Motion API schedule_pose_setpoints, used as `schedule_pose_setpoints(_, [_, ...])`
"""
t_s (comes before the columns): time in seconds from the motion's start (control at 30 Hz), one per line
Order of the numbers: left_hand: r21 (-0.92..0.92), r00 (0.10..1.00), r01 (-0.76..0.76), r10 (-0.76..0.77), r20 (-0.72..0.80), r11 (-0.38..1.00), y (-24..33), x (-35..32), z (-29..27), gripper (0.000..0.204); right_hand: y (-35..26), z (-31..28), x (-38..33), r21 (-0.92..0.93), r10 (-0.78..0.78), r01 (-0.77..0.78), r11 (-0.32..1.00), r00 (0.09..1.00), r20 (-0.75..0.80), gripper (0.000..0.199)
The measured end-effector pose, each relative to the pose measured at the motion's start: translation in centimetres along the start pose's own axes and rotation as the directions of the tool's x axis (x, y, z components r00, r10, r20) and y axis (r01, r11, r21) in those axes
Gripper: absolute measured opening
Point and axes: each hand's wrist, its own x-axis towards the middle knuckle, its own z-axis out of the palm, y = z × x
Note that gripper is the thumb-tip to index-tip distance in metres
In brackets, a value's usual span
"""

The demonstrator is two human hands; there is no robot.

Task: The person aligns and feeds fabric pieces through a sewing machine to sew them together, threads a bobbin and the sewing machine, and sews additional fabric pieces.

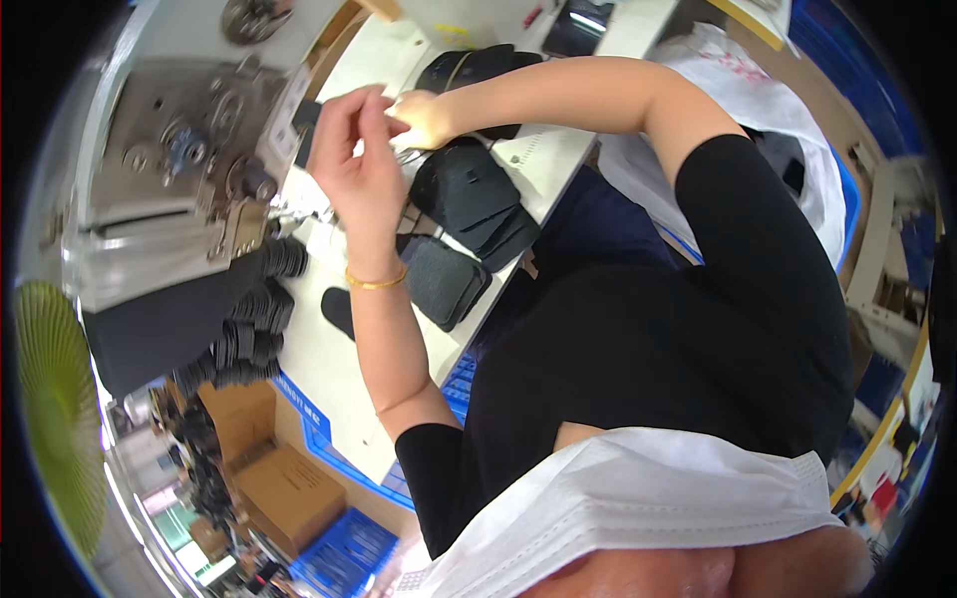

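Note:
My left hand (361, 164), with a gold bracelet on its wrist, is raised over the white work table by the sewing machine. Its fingers are loosely bent and apart, and nothing shows in them. Just beyond it, my right hand (423, 120) is closed near the machine's working area; its fingertips are partly hidden, so what they hold cannot be made out. Close to both hands lies a fanned stack of black fabric pieces (474, 194) with rounded corners. A second stack of black pieces (447, 282) sits nearer me, and a single black piece (339, 311) lies beside it.
The sewing machine (179, 189) stands at the left, with bundled black pieces (254, 324) below it. More black pieces (488, 65) lie at the table's far end. A white bag (718, 85) is at the right. Cardboard boxes (289, 493) and a blue crate (349, 553) stand at lower left.

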Motion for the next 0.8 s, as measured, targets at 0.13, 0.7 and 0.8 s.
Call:
schedule_pose_setpoints(0.13, [-0.062,0.999,-0.041,0.041,0.006,0.997,0.6,1.0,2.5,0.011,5.2,3.2,3.1,-0.139,0.067,-0.056,0.989,0.994,0.081,0.038])
schedule_pose_setpoints(0.7, [-0.277,0.999,0.019,-0.009,0.038,0.961,1.6,-0.4,2.4,0.008,-3.1,-24.1,-12.7,0.610,0.192,0.076,0.789,0.912,-0.362,0.029])
schedule_pose_setpoints(0.8, [-0.277,0.998,-0.002,0.020,0.063,0.961,1.3,-0.3,2.7,0.010,-4.4,-25.8,-11.6,0.465,0.227,-0.045,0.884,0.911,-0.345,0.034])
